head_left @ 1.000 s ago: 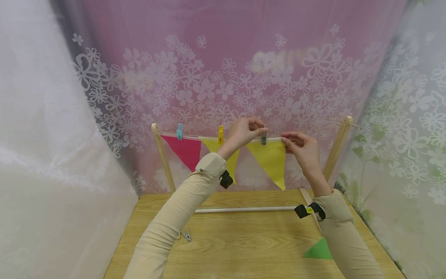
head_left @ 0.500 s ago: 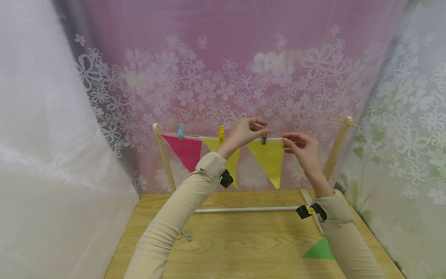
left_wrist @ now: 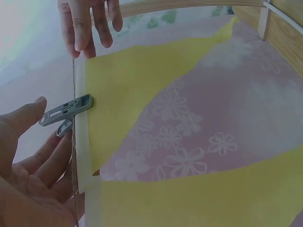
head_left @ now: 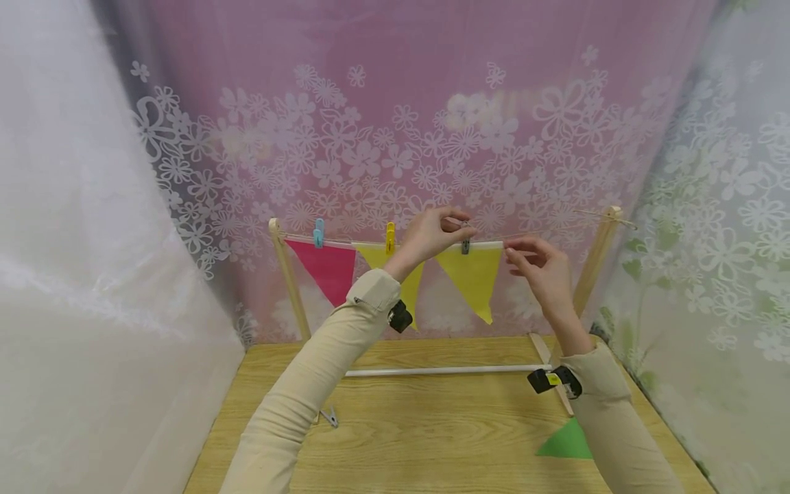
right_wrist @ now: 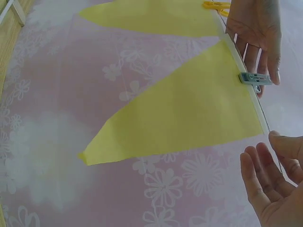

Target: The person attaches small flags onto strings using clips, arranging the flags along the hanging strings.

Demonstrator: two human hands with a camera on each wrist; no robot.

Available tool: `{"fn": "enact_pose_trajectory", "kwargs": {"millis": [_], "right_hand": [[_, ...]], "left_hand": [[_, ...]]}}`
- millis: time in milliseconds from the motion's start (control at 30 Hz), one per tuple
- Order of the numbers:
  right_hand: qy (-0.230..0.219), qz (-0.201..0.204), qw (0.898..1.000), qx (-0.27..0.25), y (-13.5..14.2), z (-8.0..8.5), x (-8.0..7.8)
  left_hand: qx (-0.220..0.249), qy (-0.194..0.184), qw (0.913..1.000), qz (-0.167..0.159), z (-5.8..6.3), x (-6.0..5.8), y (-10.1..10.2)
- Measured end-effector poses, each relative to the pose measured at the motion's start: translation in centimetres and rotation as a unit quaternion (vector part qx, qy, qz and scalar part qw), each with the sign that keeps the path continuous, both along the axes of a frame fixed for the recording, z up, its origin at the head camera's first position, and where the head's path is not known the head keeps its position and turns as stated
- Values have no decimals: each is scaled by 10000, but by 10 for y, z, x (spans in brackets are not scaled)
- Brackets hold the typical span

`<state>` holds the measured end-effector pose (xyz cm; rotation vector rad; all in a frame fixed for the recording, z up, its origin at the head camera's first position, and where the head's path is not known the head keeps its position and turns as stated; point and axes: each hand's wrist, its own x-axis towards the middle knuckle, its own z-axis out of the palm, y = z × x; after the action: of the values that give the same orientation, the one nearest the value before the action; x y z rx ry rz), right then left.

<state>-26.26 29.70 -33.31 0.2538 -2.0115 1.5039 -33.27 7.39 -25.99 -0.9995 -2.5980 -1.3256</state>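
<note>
A yellow pennant (head_left: 472, 274) with a white top edge hangs from a thin string, held there by a grey clothespin (left_wrist: 71, 111). My left hand (head_left: 430, 237) is around the clothespin's handle end; in the left wrist view the thumb stands slightly apart from it and the fingers lie behind the string. Just past the pennant's right corner, my right hand (head_left: 543, 274) has its thumb and fingers parted beside the string, with nothing gripped between them. To the left, a yellow clothespin (head_left: 390, 238) holds another yellow pennant (head_left: 376, 255), partly hidden by my left wrist.
A blue clothespin (head_left: 318, 233) holds a red pennant (head_left: 324, 264). Wooden posts (head_left: 289, 281) carry the string, with a white rod (head_left: 444, 370) low between them. On the wooden table (head_left: 432, 439) lie a grey clothespin (head_left: 330, 416) and a green pennant (head_left: 566, 442).
My right hand has let go of the yellow pennant's corner and moved slightly right. The pennant's lower tip has swung left and up. My left hand has stayed by the clothespin.
</note>
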Motion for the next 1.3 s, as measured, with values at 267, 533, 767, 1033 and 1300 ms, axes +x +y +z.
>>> {"fn": "enact_pose_trajectory", "kwargs": {"millis": [267,533,767,1033,1300], "right_hand": [[45,-29,10000,2,-11,10,15],[68,-27,9998,158,-20,17,26],[66,-84,9997,225,-10,0,13],[116,-47,9995,280,-8,-8,15],[-36,-142,9984,538,-5,-20,20]], "left_hand": [[28,-104,9999,-13,-1,-1,-1],[49,-296,9995,-77,2,-2,-3],[105,-218,9996,-108,3,0,-3],[33,369,9986,389,2,5,-4],[1124,1300,9844,386,-11,11,-16]]}}
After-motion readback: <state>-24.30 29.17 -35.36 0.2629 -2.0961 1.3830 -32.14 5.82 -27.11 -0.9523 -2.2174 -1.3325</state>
